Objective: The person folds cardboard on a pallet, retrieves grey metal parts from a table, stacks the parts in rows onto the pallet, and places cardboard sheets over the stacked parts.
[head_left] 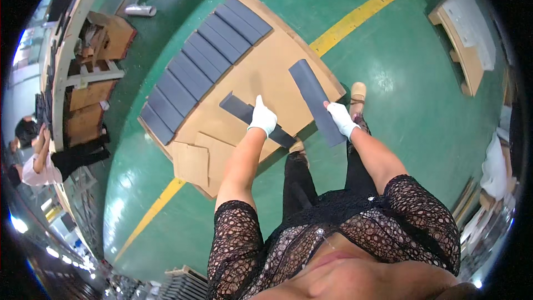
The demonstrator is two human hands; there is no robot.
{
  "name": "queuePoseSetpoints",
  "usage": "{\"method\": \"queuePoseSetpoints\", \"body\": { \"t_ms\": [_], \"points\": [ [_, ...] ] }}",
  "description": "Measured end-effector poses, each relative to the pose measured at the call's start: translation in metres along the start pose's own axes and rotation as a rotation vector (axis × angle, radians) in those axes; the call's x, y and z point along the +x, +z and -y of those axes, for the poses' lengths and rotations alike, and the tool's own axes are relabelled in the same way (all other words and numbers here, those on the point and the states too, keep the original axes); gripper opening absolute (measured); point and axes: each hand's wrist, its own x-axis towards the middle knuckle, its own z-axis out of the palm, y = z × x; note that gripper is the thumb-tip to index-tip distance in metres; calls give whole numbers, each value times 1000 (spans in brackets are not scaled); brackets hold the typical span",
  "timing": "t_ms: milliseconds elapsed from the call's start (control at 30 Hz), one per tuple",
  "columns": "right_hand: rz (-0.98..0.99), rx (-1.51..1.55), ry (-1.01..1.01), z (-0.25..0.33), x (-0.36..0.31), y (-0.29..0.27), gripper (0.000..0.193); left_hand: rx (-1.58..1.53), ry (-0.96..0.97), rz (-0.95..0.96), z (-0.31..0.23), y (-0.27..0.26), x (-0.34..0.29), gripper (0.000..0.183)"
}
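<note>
My left hand point(263, 118), in a white glove, is closed round the middle of a narrow dark grey strip point(236, 105), its index finger extended along it. The strip slants over the near part of a cardboard-topped stack point(277, 55). To the right, my gloved right hand point(342, 119) grips the side edge of a wider grey panel point(312, 91), which is held tilted past the stack's right edge. A row of similar grey panels point(194, 58) lies side by side along the far left side of the cardboard.
Loose cardboard pieces point(191, 162) rest on the stack's near left corner. A workbench point(78, 72) runs along the left, where another person point(41, 169) stands. At the right is a pallet with a pale board point(463, 39). Yellow lines point(366, 14) mark the green floor.
</note>
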Motion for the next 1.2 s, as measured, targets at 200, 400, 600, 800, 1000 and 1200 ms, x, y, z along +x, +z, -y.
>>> {"method": "queuePoseSetpoints", "body": {
  "t_ms": [200, 400, 600, 800, 1000, 1200],
  "points": [
    [111, 110, 66, 1, 101, -22, 41, 464, -123, -84, -5, 32, 101, 24],
    [188, 4, 71, -28, 199, -51, 39, 309, -32, 205, -47, -5, 197, 42],
    [127, 126, -76, -57, 285, -10, 36, 177, 56, 409, -39, -8, 257, 36],
    [168, -65, -202, -65, 335, 19, 41, 182, 43, 98, -15, 47, 299, 22],
    [17, -498, -204, -62, 344, 13, 62, -21, 22, 70, -3, 28, 305, 14],
    [-83, -958, -447, -58, 334, 8, 54, -351, -437, -713, -16, 60, 268, 42]
  ]
}}
